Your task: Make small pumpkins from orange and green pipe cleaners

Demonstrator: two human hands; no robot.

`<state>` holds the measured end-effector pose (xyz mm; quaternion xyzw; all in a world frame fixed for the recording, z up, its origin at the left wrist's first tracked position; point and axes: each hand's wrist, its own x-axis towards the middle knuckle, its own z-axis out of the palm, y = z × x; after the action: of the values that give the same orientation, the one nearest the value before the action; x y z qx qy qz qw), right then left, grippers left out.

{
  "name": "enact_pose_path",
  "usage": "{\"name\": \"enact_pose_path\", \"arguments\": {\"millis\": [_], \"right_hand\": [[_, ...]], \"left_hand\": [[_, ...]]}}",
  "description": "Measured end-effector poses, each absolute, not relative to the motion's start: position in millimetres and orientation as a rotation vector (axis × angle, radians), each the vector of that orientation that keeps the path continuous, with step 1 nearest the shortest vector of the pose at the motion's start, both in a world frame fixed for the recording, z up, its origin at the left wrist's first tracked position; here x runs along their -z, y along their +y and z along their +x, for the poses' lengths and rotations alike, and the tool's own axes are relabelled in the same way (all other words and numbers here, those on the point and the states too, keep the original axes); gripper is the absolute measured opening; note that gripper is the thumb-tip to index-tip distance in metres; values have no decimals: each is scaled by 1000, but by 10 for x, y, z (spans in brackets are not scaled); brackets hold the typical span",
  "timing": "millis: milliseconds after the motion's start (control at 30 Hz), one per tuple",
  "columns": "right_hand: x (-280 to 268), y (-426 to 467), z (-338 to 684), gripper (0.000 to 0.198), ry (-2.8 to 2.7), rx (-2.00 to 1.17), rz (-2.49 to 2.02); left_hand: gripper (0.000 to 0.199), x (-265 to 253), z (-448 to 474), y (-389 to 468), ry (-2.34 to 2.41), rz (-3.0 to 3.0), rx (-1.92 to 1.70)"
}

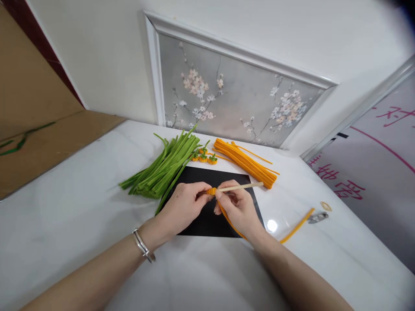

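Note:
An orange pipe cleaner (212,191) is coiled around one end of a thin wooden stick (243,187). My left hand (184,205) is closed, pinching the coiled end between thumb and fingers. My right hand (239,211) is closed just beside it, with thumb and fingertips on the pipe cleaner where it leaves the coil. The stick passes over the right fingers and points right. From the coil, the loose tail runs down beneath my right wrist and comes out on the other side. Both hands are above a black mat (207,222).
A bundle of green pipe cleaners (165,166) lies left, an orange bundle (244,162) right. Between them sit several small orange-and-green pieces (203,158). Metal thread snips (318,217) and a beige ring (326,206) lie right on the white table (97,224). A framed floral panel (236,95) stands behind.

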<state>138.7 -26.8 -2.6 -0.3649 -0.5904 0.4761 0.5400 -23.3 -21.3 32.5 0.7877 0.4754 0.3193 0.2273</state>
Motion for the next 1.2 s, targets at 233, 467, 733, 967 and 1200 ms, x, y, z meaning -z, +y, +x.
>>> {"name": "enact_pose_path", "arguments": {"millis": [233, 467, 733, 967, 1200], "right_hand": [[-13, -286, 1371, 15, -1345, -1154, -861], [-36, -306, 1361, 15, -1339, -1137, -860], [-64, -305, 1397, 16, -1346, -1193, -859], [-113, -283, 1422, 19, -1331, -1227, -873], [-146, -298, 1446, 26, -1377, -1294, -874]], "left_hand": [[21, -278, -200, -240, 1252, 2366, -973], [19, -224, -177, -239, 1286, 2383, -1038], [14, -234, -178, -236, 1247, 2185, -1027], [36, -253, -254, -181, 1129, 1927, -945], [20, -338, -326, -109, 890, 1411, -798]]}}
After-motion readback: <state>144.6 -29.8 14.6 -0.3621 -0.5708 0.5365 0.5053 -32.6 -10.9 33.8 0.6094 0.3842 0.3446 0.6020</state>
